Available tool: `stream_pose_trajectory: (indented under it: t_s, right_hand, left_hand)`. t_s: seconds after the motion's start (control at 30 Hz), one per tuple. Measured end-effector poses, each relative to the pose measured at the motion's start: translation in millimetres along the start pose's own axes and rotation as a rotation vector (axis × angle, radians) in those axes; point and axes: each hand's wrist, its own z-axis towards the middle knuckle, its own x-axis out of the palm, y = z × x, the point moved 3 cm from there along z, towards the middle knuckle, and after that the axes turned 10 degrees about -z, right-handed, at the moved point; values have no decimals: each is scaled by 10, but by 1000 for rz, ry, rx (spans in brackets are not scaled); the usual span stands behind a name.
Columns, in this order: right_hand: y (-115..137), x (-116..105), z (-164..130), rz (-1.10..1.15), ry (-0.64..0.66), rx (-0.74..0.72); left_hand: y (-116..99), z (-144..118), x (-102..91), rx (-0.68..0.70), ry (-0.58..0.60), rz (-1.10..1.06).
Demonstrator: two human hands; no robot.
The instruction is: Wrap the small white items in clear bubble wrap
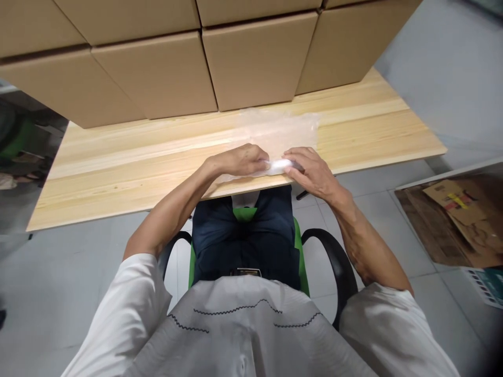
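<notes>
A clear plastic sheet or bag (281,131) lies flat on the pale wooden table (129,162), reaching from the boxes to the front edge. Its near end is gathered into a small whitish roll (278,166) at the table's edge. My left hand (243,159) pinches the left end of that roll, fingers curled down on it. My right hand (308,170) grips the right end, fingertips meeting the left hand's. What lies inside the roll is hidden.
Several large cardboard boxes (251,63) are stacked along the table's back. I sit on a green chair with black armrests (326,251). Flattened cardboard (456,220) lies on the grey tiled floor at the right.
</notes>
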Motion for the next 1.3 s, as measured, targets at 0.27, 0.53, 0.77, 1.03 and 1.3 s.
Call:
stream_pose_trajectory:
  t_s: [0.27,0.53,0.77,1.03,1.3]
  right_hand:
    - [15,70,27,-77,3,84]
    - [-117,273,74,-203,-51,109]
    - [-65,346,109,-323,-64,197]
    - [-54,400,-14,-349,-178,226]
    - [-17,442,-38,-413,-201,261]
  left_hand:
    - [236,78,-173,-223,57,-266]
    - [473,-115,-389,-376,-98,-259]
    - [427,-497,-510,-259,-182,-295]
    - [827,-402,-418,-323,-312,-380]
    - [836,-380,-493,-383,-420,-65]
